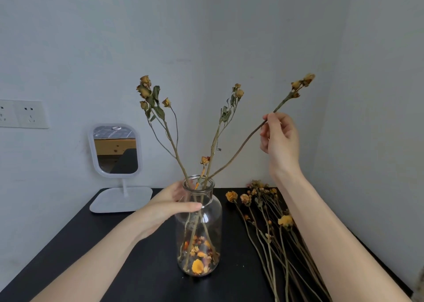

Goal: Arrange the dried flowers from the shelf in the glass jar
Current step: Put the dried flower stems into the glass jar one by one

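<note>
"Which step are we watching?"

"A stem is going in, I'd say. The left hand [169, 207] is steadying the glass jar [199, 228], its fingers [190, 206] wrapping round the neck, thumb in front and the rest behind the glass. The right hand [281, 141] is pinching the leaning stem [241, 145] between thumb and forefinger, well up its length, with the blooms beyond the fingertips."

"And the stem's foot?"

"It's passing through the mouth, just above the left fingers, beside two other stems [169, 136] standing inside. From there it's slanting out towards the right fingers."

"What is the next move calling for?"

"Probably easing it down and letting go gently, so it's resting against the rim. It's looking brittle. Then reaching for the loose dried flowers [270, 228] lying on the tabletop [103, 244], below the right fingers and just beside the jar. Plenty are waiting there, so I'm judging this under halfway."
</note>
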